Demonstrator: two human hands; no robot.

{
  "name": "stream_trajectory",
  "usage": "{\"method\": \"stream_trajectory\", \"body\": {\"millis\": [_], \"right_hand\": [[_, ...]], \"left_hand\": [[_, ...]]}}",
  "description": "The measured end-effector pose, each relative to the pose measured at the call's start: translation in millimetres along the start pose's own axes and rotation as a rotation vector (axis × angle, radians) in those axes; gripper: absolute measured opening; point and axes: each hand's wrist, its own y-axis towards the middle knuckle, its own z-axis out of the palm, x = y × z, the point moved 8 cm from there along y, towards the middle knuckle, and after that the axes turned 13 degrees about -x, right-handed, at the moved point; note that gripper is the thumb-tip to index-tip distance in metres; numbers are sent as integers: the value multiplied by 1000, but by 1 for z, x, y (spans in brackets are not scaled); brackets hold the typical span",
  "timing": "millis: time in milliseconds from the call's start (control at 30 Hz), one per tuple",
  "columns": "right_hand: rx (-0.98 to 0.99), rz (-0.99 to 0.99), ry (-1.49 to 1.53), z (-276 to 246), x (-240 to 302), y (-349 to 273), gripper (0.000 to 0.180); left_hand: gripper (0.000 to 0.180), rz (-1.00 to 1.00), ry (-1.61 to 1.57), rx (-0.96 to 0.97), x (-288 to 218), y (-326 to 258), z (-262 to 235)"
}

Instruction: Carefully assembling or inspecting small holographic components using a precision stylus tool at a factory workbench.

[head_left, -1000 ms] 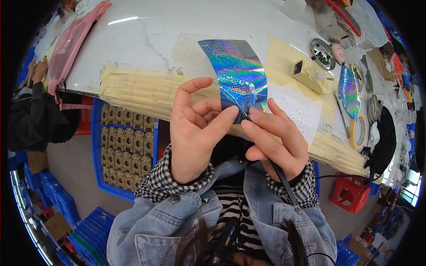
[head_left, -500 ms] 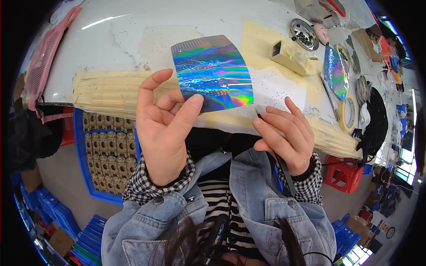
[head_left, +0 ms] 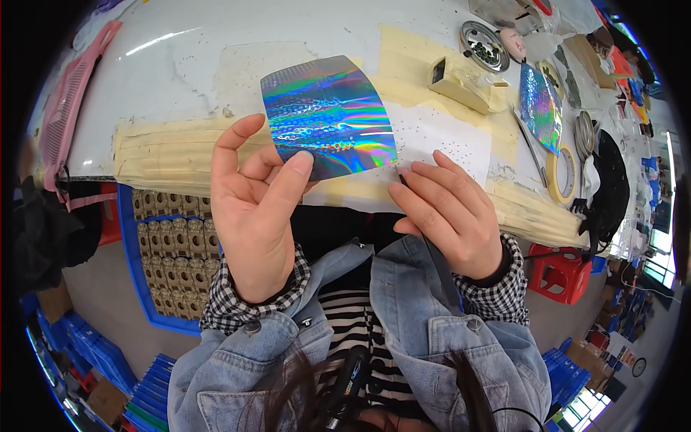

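Observation:
My left hand (head_left: pixel 255 209) holds up a shiny rainbow-coloured foil sheet (head_left: pixel 327 115) by its lower edge, thumb on the front. My right hand (head_left: pixel 450 212) is beside it to the right, gripping a thin dark pointed tool (head_left: pixel 425 234) whose tip sits just off the sheet's lower right corner. Below the tip lies a white sheet (head_left: pixel 439 137) dotted with tiny specks on the tape-covered table edge (head_left: pixel 165 155).
A small cream box (head_left: pixel 461 86), a round metal dish (head_left: pixel 484 45), a second foil sheet (head_left: pixel 541 108), a tape roll (head_left: pixel 565 173) and scissors lie to the right. A blue crate (head_left: pixel 169 248) with rows of brown parts stands under the table; a red stool (head_left: pixel 561 273) is at right.
My right hand has come off the foil sheet and dropped to its right with the tool. My left hand has raised the sheet and turned it more face-on.

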Motion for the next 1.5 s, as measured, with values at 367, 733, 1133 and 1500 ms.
{"method": "stream_trajectory", "body": {"millis": [367,733,1133,1500], "right_hand": [[-19,26,77,-7,-6,4,38],[-296,67,148,-34,3,18,41],[-246,-55,234,-3,21,47,39],[-250,-21,251,-1,19,44,39]], "left_hand": [[51,-37,-48,-58,-1,0,2],[53,-45,-41,-8,-2,-1,7],[57,-61,-56,63,-2,-1,9],[56,-48,-43,81,-1,-1,9]]}}
